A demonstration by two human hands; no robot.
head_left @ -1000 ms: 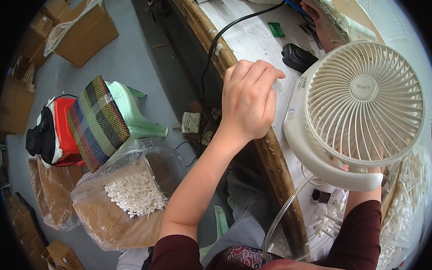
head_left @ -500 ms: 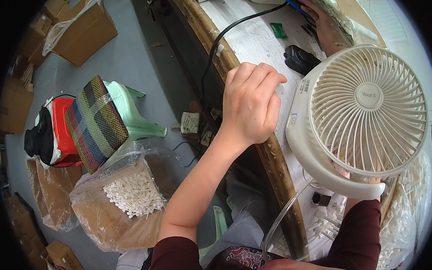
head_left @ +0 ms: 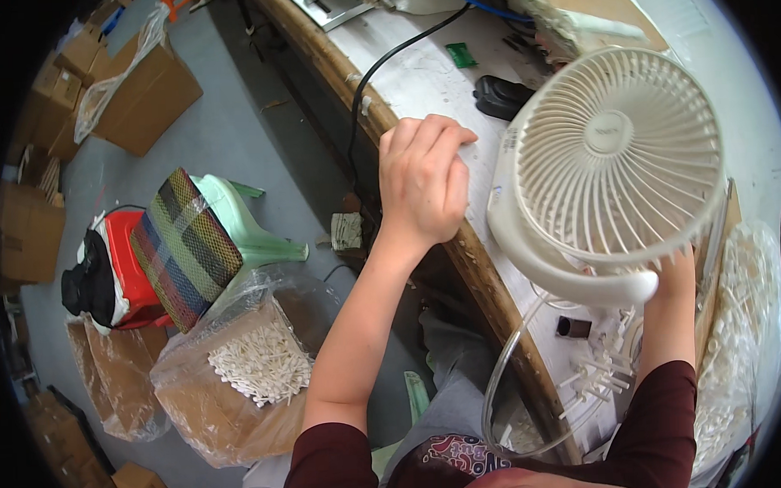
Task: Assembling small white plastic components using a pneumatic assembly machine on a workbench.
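Observation:
My left hand (head_left: 424,181) hovers over or rests at the worn wooden edge of the table (head_left: 473,271), its back toward me. Its fingers are bent and close together; the palm side is hidden, so I cannot make out what is in it. A white desk fan (head_left: 615,154) stands right of that hand, apart from it. My right forearm (head_left: 671,320) reaches behind the fan, which hides the fingers. White cotton-swab-like sticks (head_left: 597,379) and a small dark cylinder (head_left: 574,327) lie near that forearm. Beyond the left hand sits a black object (head_left: 501,97).
A green wrapper (head_left: 460,55) and a black cable (head_left: 376,68) lie farther along the table. Bagged white sticks (head_left: 730,361) fill the right side. Left on the floor are an open box of white sticks (head_left: 261,356), a green stool (head_left: 248,219) and several cartons (head_left: 149,93).
The view has shifted, so the fan and table appear farther left and higher. A hand visible beyond the fan earlier is now mostly hidden. My left hand keeps its bent shape.

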